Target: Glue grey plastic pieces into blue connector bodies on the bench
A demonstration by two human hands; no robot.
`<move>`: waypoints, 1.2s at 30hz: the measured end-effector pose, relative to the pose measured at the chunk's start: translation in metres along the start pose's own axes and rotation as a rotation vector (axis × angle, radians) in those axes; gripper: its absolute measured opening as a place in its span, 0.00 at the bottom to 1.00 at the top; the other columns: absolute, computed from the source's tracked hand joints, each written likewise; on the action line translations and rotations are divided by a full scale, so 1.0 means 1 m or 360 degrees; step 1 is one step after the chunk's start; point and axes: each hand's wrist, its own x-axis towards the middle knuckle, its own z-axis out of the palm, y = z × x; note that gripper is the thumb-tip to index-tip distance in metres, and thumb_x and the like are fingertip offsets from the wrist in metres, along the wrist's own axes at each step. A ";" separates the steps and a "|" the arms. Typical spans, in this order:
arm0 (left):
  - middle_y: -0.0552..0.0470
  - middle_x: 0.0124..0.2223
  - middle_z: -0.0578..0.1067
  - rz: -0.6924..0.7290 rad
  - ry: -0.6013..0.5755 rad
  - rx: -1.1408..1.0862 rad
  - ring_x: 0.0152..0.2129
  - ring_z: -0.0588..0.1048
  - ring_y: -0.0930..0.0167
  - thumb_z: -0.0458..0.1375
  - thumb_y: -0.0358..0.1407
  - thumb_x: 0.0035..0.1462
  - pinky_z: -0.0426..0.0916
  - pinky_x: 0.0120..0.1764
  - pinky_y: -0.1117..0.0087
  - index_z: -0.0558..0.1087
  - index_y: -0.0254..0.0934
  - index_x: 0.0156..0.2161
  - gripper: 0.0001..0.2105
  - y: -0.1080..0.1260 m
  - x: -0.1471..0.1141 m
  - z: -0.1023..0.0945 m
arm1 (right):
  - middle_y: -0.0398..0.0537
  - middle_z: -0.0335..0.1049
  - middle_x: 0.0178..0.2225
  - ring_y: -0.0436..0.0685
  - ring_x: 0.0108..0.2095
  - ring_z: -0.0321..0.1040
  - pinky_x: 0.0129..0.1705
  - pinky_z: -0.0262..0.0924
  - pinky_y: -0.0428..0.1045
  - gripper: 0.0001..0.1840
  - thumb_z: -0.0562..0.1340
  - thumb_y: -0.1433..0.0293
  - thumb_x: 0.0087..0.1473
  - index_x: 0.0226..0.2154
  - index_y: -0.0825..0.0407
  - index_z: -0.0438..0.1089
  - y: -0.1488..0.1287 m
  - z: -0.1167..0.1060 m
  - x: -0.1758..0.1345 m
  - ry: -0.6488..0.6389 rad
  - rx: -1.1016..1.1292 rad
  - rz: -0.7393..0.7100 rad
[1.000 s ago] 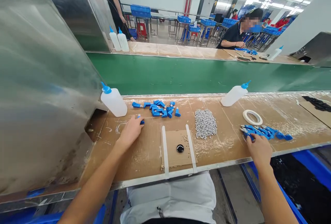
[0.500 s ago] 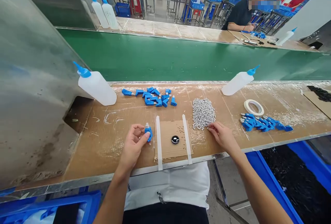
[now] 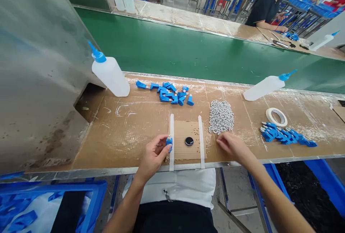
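Note:
Pinched in my left hand (image 3: 155, 155) is a small blue plastic part (image 3: 169, 144) with a pale tip pointing up, held at the left tape strip of a cardboard pad. My right hand (image 3: 231, 146) is closed at the fingertips, just below a pile of small grey pieces (image 3: 221, 116); whatever lies between those fingertips is too small to make out. Between my hands, on the cardboard pad (image 3: 185, 154), sits a round black glossy disc (image 3: 189, 141). Several similar blue parts (image 3: 168, 94) lie loose farther back on the bench.
White squeeze bottles (image 3: 111, 77) lean at left and right (image 3: 262, 88). A tape roll (image 3: 276, 117) touches a second blue heap (image 3: 287, 135). Behind runs a green belt (image 3: 175, 51), with a co-worker (image 3: 265, 8) beyond it. Blue bins (image 3: 93, 204) stand below the bench edge.
My left hand has brought the blue part rightward to the pad's tape strip. My right hand has drawn slightly away from the grey pile, fingers more curled. The whole view has tilted and shifted.

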 end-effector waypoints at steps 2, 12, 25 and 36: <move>0.50 0.37 0.80 0.0027 0.0008 0.0080 0.33 0.79 0.71 0.64 0.39 0.60 0.76 0.37 0.73 0.77 0.37 0.46 0.11 -0.002 -0.002 -0.001 | 0.46 0.71 0.30 0.56 0.30 0.69 0.33 0.63 0.49 0.10 0.53 0.70 0.68 0.33 0.46 0.62 -0.018 0.014 0.003 0.0098 0.0074 -0.0108; 0.48 0.40 0.78 0.0101 0.0030 0.0099 0.33 0.78 0.71 0.62 0.38 0.62 0.75 0.37 0.72 0.77 0.37 0.47 0.11 -0.004 -0.004 -0.003 | 0.47 0.69 0.31 0.58 0.31 0.70 0.34 0.65 0.50 0.10 0.53 0.72 0.68 0.33 0.46 0.61 -0.032 0.028 0.017 0.0134 0.0102 -0.0183; 0.49 0.38 0.78 0.0109 0.0015 0.0133 0.33 0.77 0.69 0.61 0.38 0.62 0.74 0.37 0.70 0.78 0.37 0.46 0.10 0.004 -0.007 -0.003 | 0.48 0.67 0.30 0.59 0.30 0.67 0.33 0.63 0.51 0.11 0.51 0.72 0.66 0.32 0.46 0.59 -0.043 0.021 0.018 0.0037 -0.0036 -0.0129; 0.50 0.37 0.79 0.0027 0.0122 0.0014 0.31 0.77 0.72 0.62 0.37 0.60 0.73 0.36 0.73 0.75 0.36 0.46 0.10 0.000 -0.010 -0.003 | 0.50 0.68 0.36 0.58 0.32 0.67 0.33 0.60 0.50 0.11 0.50 0.72 0.69 0.35 0.47 0.62 -0.087 0.022 0.035 0.0003 -0.0198 -0.0256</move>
